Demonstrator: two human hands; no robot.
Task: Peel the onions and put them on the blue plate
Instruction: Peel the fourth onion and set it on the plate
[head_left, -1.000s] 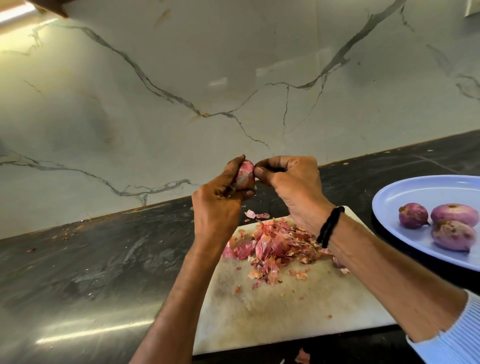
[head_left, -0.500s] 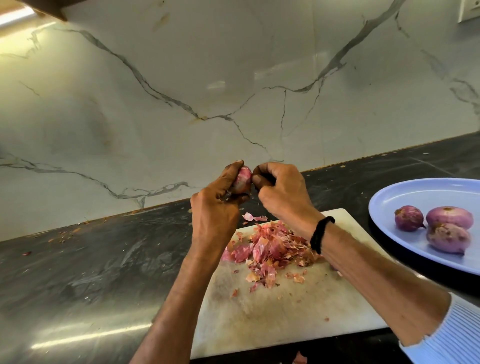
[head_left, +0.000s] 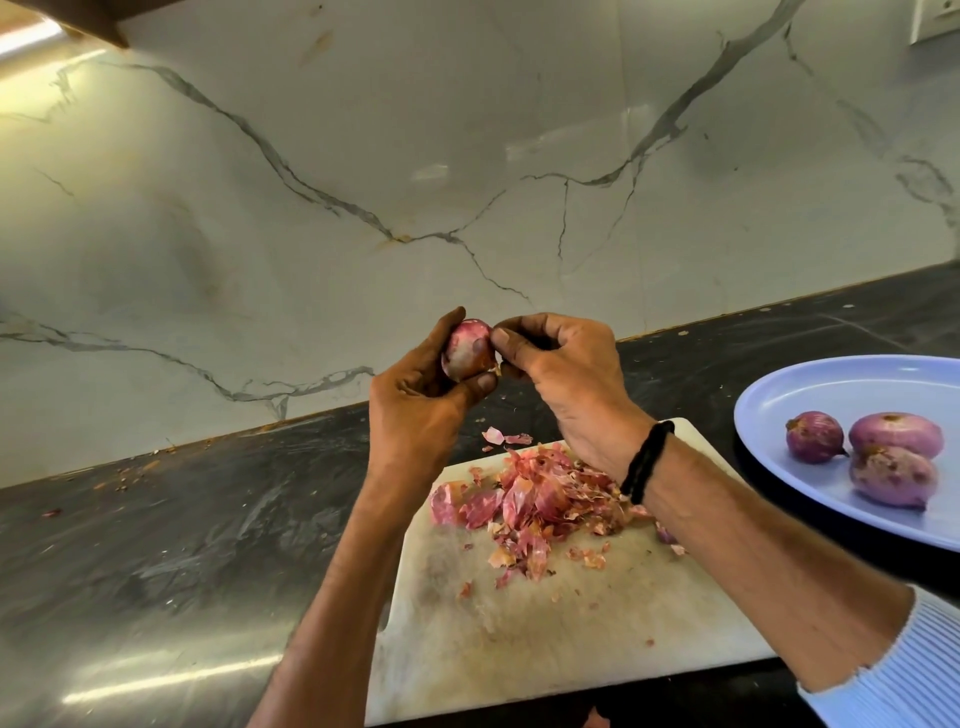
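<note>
My left hand (head_left: 421, 410) grips a small reddish onion (head_left: 466, 349) above the far edge of the white cutting board (head_left: 519, 623). My right hand (head_left: 566, 374) pinches at the onion's right side with thumb and fingertips, on its skin. A heap of pink onion peels (head_left: 535, 499) lies on the board under my hands. To the right sits the blue plate (head_left: 779, 410) with three peeled purple onions (head_left: 883, 457) on it.
The board lies on a dark stone counter (head_left: 182, 545) that runs against a white marble backsplash (head_left: 467, 182). A few loose peel scraps (head_left: 501, 436) lie on the counter behind the board. A black band (head_left: 647, 460) circles my right wrist.
Both hands stayed together on the onion, which has turned a little in my left hand and shows more of its pale side. The view shifted slightly.
</note>
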